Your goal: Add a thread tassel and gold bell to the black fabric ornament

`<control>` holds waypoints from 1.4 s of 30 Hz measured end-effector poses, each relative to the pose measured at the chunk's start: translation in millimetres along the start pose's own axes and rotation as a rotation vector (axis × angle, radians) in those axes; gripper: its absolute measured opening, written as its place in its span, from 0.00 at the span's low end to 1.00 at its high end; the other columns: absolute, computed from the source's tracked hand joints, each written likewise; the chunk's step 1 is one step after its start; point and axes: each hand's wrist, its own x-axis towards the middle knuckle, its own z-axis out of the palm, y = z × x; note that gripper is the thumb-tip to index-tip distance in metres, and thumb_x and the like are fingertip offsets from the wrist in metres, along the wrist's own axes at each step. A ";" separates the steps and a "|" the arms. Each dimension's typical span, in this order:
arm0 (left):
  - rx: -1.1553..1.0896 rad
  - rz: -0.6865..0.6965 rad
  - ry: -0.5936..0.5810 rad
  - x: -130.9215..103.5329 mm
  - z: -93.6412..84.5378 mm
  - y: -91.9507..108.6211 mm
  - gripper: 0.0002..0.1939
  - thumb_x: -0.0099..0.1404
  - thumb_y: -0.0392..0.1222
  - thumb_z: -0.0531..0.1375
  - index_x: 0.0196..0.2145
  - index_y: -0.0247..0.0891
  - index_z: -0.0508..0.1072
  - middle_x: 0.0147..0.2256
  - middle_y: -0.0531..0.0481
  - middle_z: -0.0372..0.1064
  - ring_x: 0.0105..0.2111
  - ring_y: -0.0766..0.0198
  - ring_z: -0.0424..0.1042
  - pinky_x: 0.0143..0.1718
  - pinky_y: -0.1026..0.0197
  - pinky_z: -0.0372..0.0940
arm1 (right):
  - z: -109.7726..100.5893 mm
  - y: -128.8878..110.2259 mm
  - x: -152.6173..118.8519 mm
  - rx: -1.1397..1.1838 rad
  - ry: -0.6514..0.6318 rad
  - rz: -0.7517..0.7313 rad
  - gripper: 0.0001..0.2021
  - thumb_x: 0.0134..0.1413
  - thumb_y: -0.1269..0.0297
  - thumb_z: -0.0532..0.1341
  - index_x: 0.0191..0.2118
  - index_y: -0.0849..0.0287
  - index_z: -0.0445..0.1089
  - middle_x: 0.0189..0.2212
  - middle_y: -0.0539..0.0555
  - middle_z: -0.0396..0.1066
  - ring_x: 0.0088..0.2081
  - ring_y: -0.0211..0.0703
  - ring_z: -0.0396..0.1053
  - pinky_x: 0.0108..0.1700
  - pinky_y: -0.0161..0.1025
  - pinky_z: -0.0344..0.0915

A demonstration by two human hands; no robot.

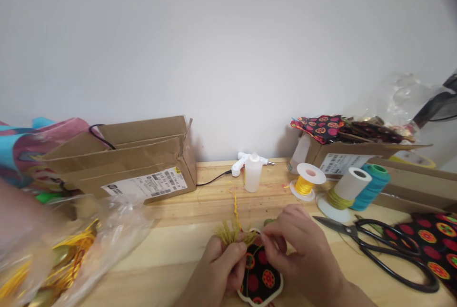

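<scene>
Pinching a small black fabric piece (260,276) dotted with red and orange circles, the left hand (218,269) grips its top edge together with a yellow-green tassel (232,232), whose fringe fans out above the thumb. The right hand (303,254) closes its fingertips on something fine at that same top edge — too small to make out. The piece sits low at the near edge of the wooden desk (178,245), between both hands, its white rim showing at the bottom.

Just right of the hands lie black scissors (385,250), blades pointing left, beside more of the same patterned fabric (433,240). Behind them stand a yellow thread spool (307,181), a white cone of olive thread (342,193) and a teal spool (373,183). A small white bottle (253,172) stands near the wall, a cardboard box (135,159) to its left — and clear plastic bags (82,245) with yellow tassels sit at the far left.
</scene>
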 end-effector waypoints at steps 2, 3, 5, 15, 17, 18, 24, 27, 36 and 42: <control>-0.001 0.001 0.019 0.6 -0.7 0.4 0.16 0.45 0.44 0.60 0.12 0.40 0.54 0.10 0.62 0.49 0.14 0.73 0.50 0.17 0.67 0.48 | -0.3 0.0 0.3 0.031 -0.026 -0.056 0.09 0.44 0.76 0.55 0.19 0.59 0.63 0.12 0.45 0.58 0.19 0.33 0.55 0.27 0.34 0.53; 0.011 0.002 -0.002 1.0 -1.2 0.5 0.16 0.45 0.45 0.59 0.11 0.40 0.55 0.09 0.62 0.50 0.14 0.73 0.51 0.17 0.67 0.48 | -0.3 0.3 0.5 0.032 -0.029 -0.056 0.09 0.44 0.77 0.55 0.19 0.59 0.63 0.12 0.45 0.58 0.19 0.33 0.55 0.28 0.34 0.53; 0.049 0.011 -0.061 1.7 -2.1 0.1 0.17 0.48 0.46 0.58 0.10 0.40 0.55 0.08 0.62 0.48 0.13 0.73 0.48 0.17 0.66 0.47 | -0.3 1.3 0.6 0.011 -0.011 -0.001 0.09 0.44 0.76 0.55 0.18 0.60 0.63 0.12 0.45 0.58 0.19 0.34 0.55 0.27 0.34 0.53; -0.079 0.008 -0.071 13.1 -8.3 -14.5 0.18 0.47 0.48 0.59 0.11 0.40 0.54 0.07 0.62 0.46 0.11 0.73 0.47 0.14 0.66 0.41 | 1.2 1.7 -0.3 0.000 -0.003 0.021 0.09 0.43 0.77 0.55 0.17 0.61 0.63 0.12 0.46 0.58 0.19 0.34 0.54 0.26 0.34 0.52; -0.053 0.022 -0.123 15.4 -10.4 -16.1 0.19 0.49 0.48 0.58 0.10 0.40 0.54 0.07 0.62 0.45 0.11 0.73 0.46 0.15 0.66 0.41 | 1.4 1.5 -0.1 -0.002 0.012 0.023 0.09 0.43 0.77 0.55 0.17 0.61 0.63 0.12 0.46 0.57 0.19 0.34 0.55 0.26 0.34 0.52; -0.055 0.047 -0.110 16.1 -11.1 -16.5 0.18 0.48 0.47 0.58 0.10 0.39 0.55 0.08 0.61 0.47 0.12 0.73 0.47 0.15 0.66 0.42 | 1.7 1.0 0.0 0.011 0.010 -0.004 0.09 0.43 0.77 0.55 0.17 0.61 0.63 0.12 0.46 0.58 0.19 0.34 0.54 0.26 0.34 0.52; -0.016 0.049 -0.140 14.3 -11.0 -9.8 0.19 0.51 0.48 0.55 0.09 0.39 0.54 0.08 0.61 0.45 0.12 0.73 0.45 0.15 0.65 0.39 | 1.1 2.2 -0.8 0.010 0.002 0.007 0.09 0.43 0.77 0.55 0.18 0.60 0.64 0.12 0.46 0.58 0.19 0.34 0.54 0.26 0.34 0.52; 0.046 0.026 -0.218 13.1 -11.4 -6.6 0.22 0.52 0.50 0.53 0.08 0.40 0.53 0.07 0.61 0.44 0.11 0.74 0.44 0.15 0.64 0.37 | -0.2 2.2 -1.3 0.012 0.023 0.010 0.09 0.43 0.77 0.55 0.18 0.60 0.64 0.12 0.45 0.57 0.19 0.34 0.54 0.26 0.34 0.52; 0.055 0.020 -0.149 12.0 -8.5 -4.7 0.16 0.47 0.46 0.54 0.09 0.39 0.54 0.07 0.61 0.45 0.10 0.75 0.42 0.14 0.65 0.35 | 4.2 0.6 -2.2 0.024 -0.007 -0.006 0.09 0.42 0.77 0.55 0.17 0.61 0.63 0.12 0.45 0.57 0.19 0.33 0.54 0.27 0.34 0.52; 0.121 0.007 -0.126 7.1 -4.4 3.7 0.20 0.45 0.49 0.54 0.05 0.40 0.52 0.05 0.61 0.43 0.10 0.75 0.44 0.13 0.66 0.37 | 0.7 -0.4 -1.8 0.026 -0.019 -0.033 0.09 0.43 0.77 0.55 0.18 0.61 0.63 0.12 0.45 0.57 0.19 0.33 0.54 0.27 0.34 0.52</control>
